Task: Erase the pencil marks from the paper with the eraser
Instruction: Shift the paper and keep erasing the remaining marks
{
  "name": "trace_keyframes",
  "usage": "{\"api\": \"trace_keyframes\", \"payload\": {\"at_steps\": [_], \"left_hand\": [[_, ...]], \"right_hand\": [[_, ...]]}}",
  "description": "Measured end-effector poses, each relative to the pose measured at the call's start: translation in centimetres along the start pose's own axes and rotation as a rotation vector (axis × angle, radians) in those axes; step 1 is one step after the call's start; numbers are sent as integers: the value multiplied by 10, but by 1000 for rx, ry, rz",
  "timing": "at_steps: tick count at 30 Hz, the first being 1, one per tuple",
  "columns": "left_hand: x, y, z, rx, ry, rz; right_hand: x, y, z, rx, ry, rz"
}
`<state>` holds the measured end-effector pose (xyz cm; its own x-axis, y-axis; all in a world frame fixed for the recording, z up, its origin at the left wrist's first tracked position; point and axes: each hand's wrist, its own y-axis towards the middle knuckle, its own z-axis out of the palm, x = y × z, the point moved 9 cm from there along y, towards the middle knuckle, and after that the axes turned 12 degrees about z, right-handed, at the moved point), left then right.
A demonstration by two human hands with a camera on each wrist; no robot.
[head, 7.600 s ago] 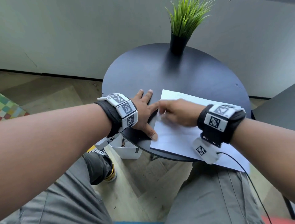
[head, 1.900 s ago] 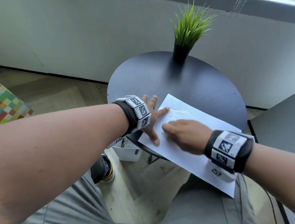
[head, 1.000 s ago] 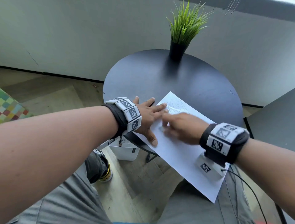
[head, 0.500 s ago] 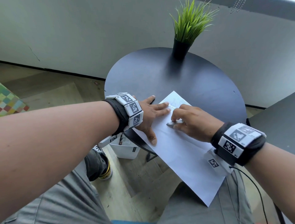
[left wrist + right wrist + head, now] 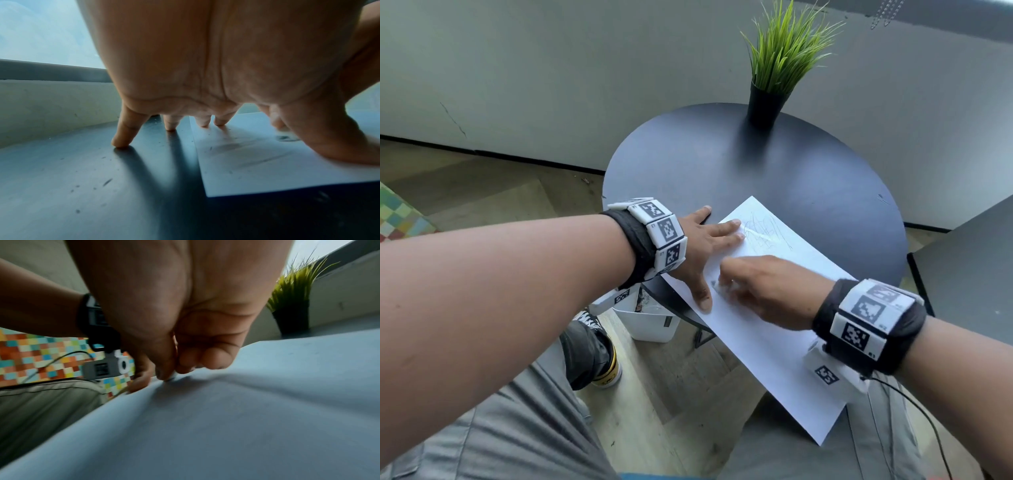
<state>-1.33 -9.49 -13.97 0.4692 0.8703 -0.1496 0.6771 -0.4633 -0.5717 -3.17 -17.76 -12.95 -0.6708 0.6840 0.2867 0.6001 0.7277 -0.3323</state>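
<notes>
Paper (image 5: 756, 329): on round table (image 5: 756, 164) (overhanging near edge), pinned by left hand (image 5: 705, 246), fingers spread flat, likely against sliding. Right hand (image 5: 767, 291): fingertips pinched eraser (image 5: 722, 286), rubbing below remaining pencil marks (image 5: 763, 233).

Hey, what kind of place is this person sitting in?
Probably an indoor lounge or office corner, not a workshop: a small round black table with a potted grass plant on it, a plain pale wall behind it, a wood-patterned floor.
</notes>
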Motion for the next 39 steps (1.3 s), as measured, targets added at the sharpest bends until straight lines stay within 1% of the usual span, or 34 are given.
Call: {"api": "trace_keyframes", "payload": {"at_steps": [1, 3, 4, 5, 6, 8, 9, 10, 12, 13, 14, 15, 17, 18, 19, 20, 22, 23, 24, 25, 27, 28, 29, 31, 32, 33, 34, 36, 37, 38, 39], "left_hand": [[1, 1, 1, 1, -10, 0], [3, 2, 3, 6, -18, -3], [2, 1, 2, 8, -13, -7], [2, 1, 2, 11, -9, -9], [1, -1, 1, 12, -4, -8], [-3, -3, -1, 12, 4, -8], [-3, -2, -2, 9, 7, -5], [-3, -2, -3, 10, 3, -6], [-2, -1, -2, 13, -6, -14], [-1, -1, -2, 18, -6, -17], [-2, -2, -3, 23, 1, -17], [-3, -3, -4, 26, 13, -14], [-6, -4, -6, 35, 38, -13], [-5, -3, -6, 36, 45, -13], [-4, -1, -5, 37, 39, -14], [-2, 0, -3, 39, 26, -16], [1, 1, -1, 38, 7, -19], [1, 1, -1, 43, 7, -16], [0, 1, -2, 48, 15, -13], [0, 1, -1, 54, 28, -10], [0, 2, -2, 58, 57, -7], [0, 3, -2, 60, 60, -5], [0, 4, -2, 58, 52, -2], [2, 6, -1, 48, 37, 1], [2, 6, -1, 49, 38, 0], [3, 6, -1, 52, 37, -1], [4, 6, 0, 54, 35, -1], [5, 9, 1, 58, 36, 0], [7, 10, 2, 60, 40, 1], [6, 10, 2, 61, 42, 0], [7, 10, 1, 61, 39, -1]], "right_hand": [[-8, 7, -6, -31, -18, 29], [-39, 18, -28, -144, -24, 200], [-47, 19, -34, -177, -41, 251], [-42, 17, -32, -171, -54, 224], [-27, 15, -24, -127, -68, 145], [4, 1, 3, 32, -96, -19], [6, -1, 7, 70, -107, -33], [-4, 3, 0, 52, -117, 10], [-39, 14, -27, -74, -129, 171], [-50, 15, -33, -122, -132, 204], [-47, 12, -32, -122, -128, 179], [-34, 8, -24, -94, -130, 102], [3, -9, 4, 25, -121, -73], [9, -15, 12, 66, -138, -116], [7, -13, 9, 51, -154, -122], [-5, -7, -2, 4, -169, -66], [-35, 3, -26, -120, -166, 103], [-40, 4, -28, -140, -151, 120], [-31, 2, -25, -126, -148, 89], [-17, -2, -14, -86, -150, 19], [9, -13, 13, 46, -156, -114], [11, -14, 14, 59, -168, -129], [2, -9, 4, 20, -170, -89], [-28, 3, -22, -77, -155, 97], [-38, 6, -28, -110, -149, 154], [-36, 4, -27, -120, -153, 158], [-26, 2, -21, -112, -165, 111], [6, -10, 3, -13, -159, -41], [13, -14, 11, 36, -151, -83], [7, -12, 8, 43, -141, -62], [-4, -5, -2, 14, -154, -12]]}}
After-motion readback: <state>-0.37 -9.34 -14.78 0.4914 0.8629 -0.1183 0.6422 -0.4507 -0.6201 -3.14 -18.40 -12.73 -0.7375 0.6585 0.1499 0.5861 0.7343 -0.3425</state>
